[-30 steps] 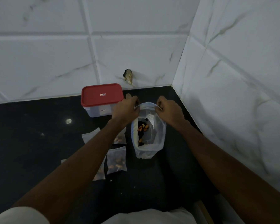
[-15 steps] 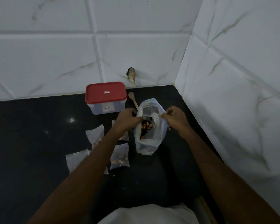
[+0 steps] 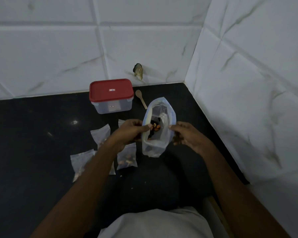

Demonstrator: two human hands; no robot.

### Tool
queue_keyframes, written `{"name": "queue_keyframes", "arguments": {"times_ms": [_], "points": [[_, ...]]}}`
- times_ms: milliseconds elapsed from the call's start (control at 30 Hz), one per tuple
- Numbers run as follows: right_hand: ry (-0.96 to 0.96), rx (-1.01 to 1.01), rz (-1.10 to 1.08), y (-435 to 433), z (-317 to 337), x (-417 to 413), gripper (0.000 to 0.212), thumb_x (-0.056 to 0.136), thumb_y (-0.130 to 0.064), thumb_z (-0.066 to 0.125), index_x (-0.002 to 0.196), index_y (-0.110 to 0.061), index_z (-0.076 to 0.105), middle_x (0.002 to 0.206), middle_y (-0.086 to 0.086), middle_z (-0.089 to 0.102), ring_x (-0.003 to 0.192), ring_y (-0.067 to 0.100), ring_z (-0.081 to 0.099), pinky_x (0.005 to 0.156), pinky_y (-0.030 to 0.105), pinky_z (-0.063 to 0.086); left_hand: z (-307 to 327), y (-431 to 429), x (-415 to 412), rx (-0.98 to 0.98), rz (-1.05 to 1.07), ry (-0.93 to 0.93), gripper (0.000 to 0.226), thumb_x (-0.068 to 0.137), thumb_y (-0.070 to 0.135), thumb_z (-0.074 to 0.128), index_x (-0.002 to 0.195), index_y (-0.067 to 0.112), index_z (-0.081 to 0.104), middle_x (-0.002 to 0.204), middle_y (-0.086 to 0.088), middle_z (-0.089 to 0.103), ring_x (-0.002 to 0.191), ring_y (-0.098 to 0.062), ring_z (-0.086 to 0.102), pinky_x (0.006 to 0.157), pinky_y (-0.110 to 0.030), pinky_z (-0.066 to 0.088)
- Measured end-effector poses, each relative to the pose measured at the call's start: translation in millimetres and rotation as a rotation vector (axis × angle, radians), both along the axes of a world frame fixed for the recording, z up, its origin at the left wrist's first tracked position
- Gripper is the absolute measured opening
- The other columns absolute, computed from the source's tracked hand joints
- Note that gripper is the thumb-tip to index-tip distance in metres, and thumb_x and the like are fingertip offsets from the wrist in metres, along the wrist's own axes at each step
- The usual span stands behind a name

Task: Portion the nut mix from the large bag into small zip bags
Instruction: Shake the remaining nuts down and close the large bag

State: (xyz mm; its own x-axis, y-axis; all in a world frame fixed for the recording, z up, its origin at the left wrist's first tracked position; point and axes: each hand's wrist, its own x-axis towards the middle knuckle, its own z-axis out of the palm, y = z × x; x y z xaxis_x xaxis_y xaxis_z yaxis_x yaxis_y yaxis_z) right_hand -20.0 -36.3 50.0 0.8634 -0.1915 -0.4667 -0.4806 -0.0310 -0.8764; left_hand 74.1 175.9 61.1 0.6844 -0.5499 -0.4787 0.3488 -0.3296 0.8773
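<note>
The fingertips (image 3: 145, 129) of the left hand (image 3: 130, 131) pinch the left side of the blue zip rim of the large bag (image 3: 155, 147). Opposite, the thumb and curled fingers of the right hand (image 3: 187, 136) pinch the right side of the same rim, so the mouth is held open between the two hands. The clear bag stands upright on the black counter (image 3: 33, 138) near the corner of the white tiled wall (image 3: 248, 100), and the nut mix (image 3: 155, 128), orange-brown and dark pieces, shows through the opening. Left of the bag, small zip bags (image 3: 127, 156) with a few nuts in each lie flat on the counter, one just beside the large bag's base. Others lie farther left, partly covered by the left forearm. Behind them, near the back wall, sits a clear rectangular container (image 3: 113, 106) closed with a red lid (image 3: 111, 90). A wooden spoon (image 3: 141, 99) lies between the container and the large bag, its bowl toward the wall. A small dark patch (image 3: 138, 71) on the back tiles may be a chip or a stub; the view is too dim to tell which.
</note>
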Motion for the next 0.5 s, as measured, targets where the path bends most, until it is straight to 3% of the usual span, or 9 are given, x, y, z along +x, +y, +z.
{"name": "queue_keyframes", "arguments": {"times_ms": [133,267,367,500], "points": [[-0.002,0.087,-0.219,15,-3,0,0.025,0.100,-0.035,0.051,0.116,-0.017,0.057,0.109,0.014,0.066,0.092,0.024,0.067,0.070,0.034,0.057,-9,-8,-13,-0.029,0.251,-0.154,0.024,0.090,0.035,0.067,0.103,0.015,0.066,0.094,-0.003,0.072,0.079,-0.012,0.068,0.058,-0.022,0.052],[0.019,0.207,-0.034,14,-8,-21,0.036,0.094,-0.041,0.060,0.115,-0.011,0.062,0.100,0.012,0.069,0.088,0.022,0.066,0.075,0.035,0.056,-25,-3,-22,0.008,0.354,-0.228,0.026,0.092,0.037,0.064,0.102,0.013,0.066,0.088,-0.007,0.073,0.069,-0.013,0.069,0.057,-0.027,0.055],[0.015,0.255,0.022,17,-9,-31,0.031,0.092,-0.030,0.064,0.114,-0.008,0.063,0.102,0.012,0.069,0.088,0.021,0.066,0.078,0.033,0.057,-22,3,-24,-0.092,0.345,-0.068,0.024,0.094,0.030,0.062,0.108,0.010,0.065,0.094,-0.010,0.071,0.073,-0.014,0.071,0.061,-0.027,0.057],[-0.075,0.400,-0.267,32,-12,-33,0.017,0.098,-0.024,0.057,0.104,-0.009,0.062,0.103,0.013,0.069,0.084,0.019,0.069,0.069,0.030,0.058,-17,11,-33,-0.413,0.237,0.196,0.033,0.086,0.009,0.067,0.118,0.003,0.061,0.102,-0.012,0.071,0.089,-0.017,0.072,0.069,-0.024,0.058]]}}
